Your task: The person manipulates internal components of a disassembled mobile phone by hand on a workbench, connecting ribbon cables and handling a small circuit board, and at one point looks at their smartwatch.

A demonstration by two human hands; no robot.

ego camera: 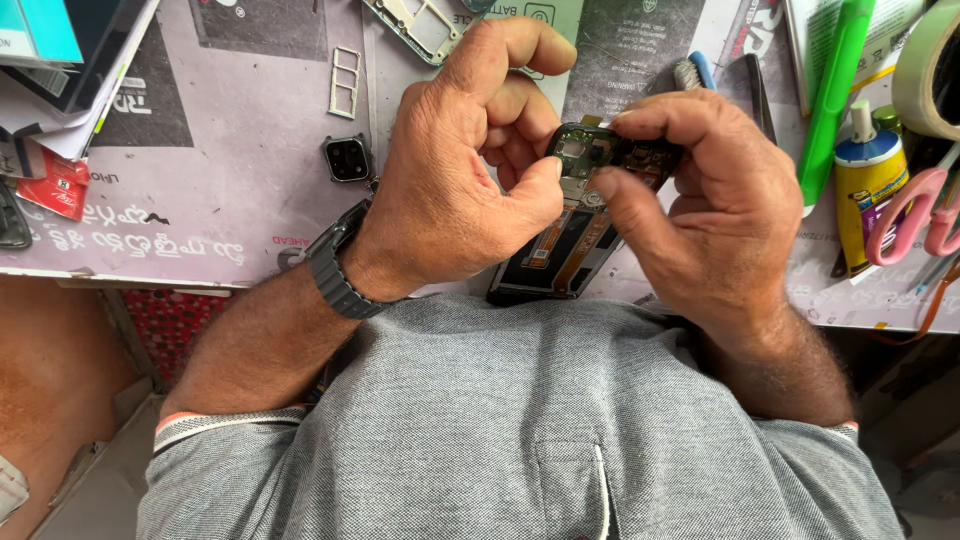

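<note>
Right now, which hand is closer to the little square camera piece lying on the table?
The left hand. The square camera piece lies apart just beside its back, near the wrist. The right hand is much farther away, on the other side of the opened phone both hands hold.

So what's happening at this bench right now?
A person is working on an opened phone with its back cover off. Both hands meet at its top end: the left hand presses a thumb against the small circuit board there, and the right hand pinches the same part from the other side. A loose camera part and a card tray lie on the mat; glue bottle and scissors sit to the right.
</note>
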